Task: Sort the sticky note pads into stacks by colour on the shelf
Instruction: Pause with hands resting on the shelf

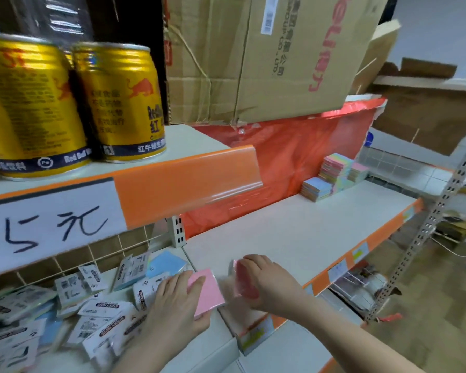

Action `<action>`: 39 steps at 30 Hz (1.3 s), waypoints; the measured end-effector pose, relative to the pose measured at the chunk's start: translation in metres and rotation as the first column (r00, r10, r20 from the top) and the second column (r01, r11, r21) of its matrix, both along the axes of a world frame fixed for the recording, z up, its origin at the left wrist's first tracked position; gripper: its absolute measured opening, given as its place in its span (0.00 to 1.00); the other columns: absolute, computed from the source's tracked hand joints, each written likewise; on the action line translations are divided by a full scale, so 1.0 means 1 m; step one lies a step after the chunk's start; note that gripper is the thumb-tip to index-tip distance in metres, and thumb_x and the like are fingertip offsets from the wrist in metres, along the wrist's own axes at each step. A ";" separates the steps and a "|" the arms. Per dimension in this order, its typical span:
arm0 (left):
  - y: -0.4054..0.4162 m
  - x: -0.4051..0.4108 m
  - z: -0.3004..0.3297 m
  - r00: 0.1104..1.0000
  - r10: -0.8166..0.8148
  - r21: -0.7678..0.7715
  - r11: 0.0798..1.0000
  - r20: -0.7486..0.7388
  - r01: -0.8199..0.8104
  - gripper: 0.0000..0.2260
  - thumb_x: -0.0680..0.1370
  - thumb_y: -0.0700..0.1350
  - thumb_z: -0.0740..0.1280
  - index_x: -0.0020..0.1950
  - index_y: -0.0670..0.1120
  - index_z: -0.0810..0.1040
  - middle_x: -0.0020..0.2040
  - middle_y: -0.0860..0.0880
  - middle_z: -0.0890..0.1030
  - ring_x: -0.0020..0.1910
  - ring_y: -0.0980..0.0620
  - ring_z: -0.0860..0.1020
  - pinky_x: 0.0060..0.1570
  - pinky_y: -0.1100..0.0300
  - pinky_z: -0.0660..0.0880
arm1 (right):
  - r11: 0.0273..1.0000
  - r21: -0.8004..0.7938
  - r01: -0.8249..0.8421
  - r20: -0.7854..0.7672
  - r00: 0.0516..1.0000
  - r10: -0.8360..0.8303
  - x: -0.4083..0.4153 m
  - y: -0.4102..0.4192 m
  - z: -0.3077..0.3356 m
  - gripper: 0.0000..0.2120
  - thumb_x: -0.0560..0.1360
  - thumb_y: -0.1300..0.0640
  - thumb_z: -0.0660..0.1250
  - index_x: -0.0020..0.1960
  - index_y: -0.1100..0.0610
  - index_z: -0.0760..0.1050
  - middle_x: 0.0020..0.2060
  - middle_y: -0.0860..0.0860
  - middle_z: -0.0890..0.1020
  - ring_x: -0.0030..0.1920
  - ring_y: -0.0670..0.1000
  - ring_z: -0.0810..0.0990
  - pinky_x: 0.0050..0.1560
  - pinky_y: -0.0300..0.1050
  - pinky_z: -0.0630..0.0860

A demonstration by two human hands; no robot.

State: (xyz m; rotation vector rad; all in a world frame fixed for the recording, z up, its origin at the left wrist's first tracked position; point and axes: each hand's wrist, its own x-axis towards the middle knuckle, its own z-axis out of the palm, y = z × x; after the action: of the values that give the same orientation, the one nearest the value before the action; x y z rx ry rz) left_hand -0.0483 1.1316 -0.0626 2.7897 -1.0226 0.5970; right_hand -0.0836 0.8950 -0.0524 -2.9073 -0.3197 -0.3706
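My left hand (172,300) holds a pink sticky note pad (207,293) at the front of the white shelf (293,232), fingers over its top and thumb under its near edge. My right hand (267,281) grips a second pink pad in clear wrap (244,284), blurred by motion, just right of the first. A loose heap of wrapped pads with white labels (92,313) lies to the left, with a blue pad (167,263) at its back. Stacks of pastel pads (334,176) stand far back on the shelf.
Two gold drink cans (119,103) stand on the upper shelf with an orange edge strip (186,184) and a handwritten price sign. A cardboard box (267,57) and a red plastic sheet (293,162) lie behind the shelf. A metal upright (428,224) is at right.
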 end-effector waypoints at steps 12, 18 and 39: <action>-0.143 -0.012 0.034 0.995 -0.091 -0.083 0.993 -0.045 0.087 0.26 0.66 0.64 0.58 0.53 0.49 0.80 0.49 0.51 0.80 0.47 0.51 0.77 0.42 0.58 0.78 | 0.985 0.062 0.163 0.106 0.980 -0.169 -0.040 -0.127 0.023 0.26 0.66 0.47 0.66 0.63 0.53 0.71 0.58 0.47 0.76 0.58 0.50 0.74 0.56 0.40 0.74; -0.228 -0.033 0.038 0.986 -0.160 -0.101 0.983 -0.044 0.155 0.27 0.65 0.61 0.58 0.54 0.47 0.79 0.50 0.48 0.80 0.47 0.48 0.81 0.42 0.56 0.79 | 0.975 0.047 0.217 0.118 0.968 -0.222 -0.074 -0.206 0.025 0.29 0.68 0.47 0.61 0.67 0.57 0.68 0.61 0.51 0.74 0.62 0.54 0.73 0.60 0.44 0.72; -0.445 -0.048 0.034 0.921 -0.367 -0.083 0.930 -0.129 0.359 0.26 0.64 0.59 0.60 0.55 0.46 0.78 0.52 0.47 0.79 0.50 0.46 0.78 0.46 0.56 0.78 | 0.921 0.066 0.383 0.187 0.902 -0.389 -0.145 -0.388 0.028 0.31 0.64 0.50 0.71 0.64 0.62 0.71 0.59 0.55 0.77 0.60 0.55 0.76 0.62 0.45 0.73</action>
State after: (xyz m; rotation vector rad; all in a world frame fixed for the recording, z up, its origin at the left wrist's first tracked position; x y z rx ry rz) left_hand -0.0962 0.6871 -0.0284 2.4550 -1.4169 0.3654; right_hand -0.2287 0.5067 -0.0243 -2.8989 0.2437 -0.7189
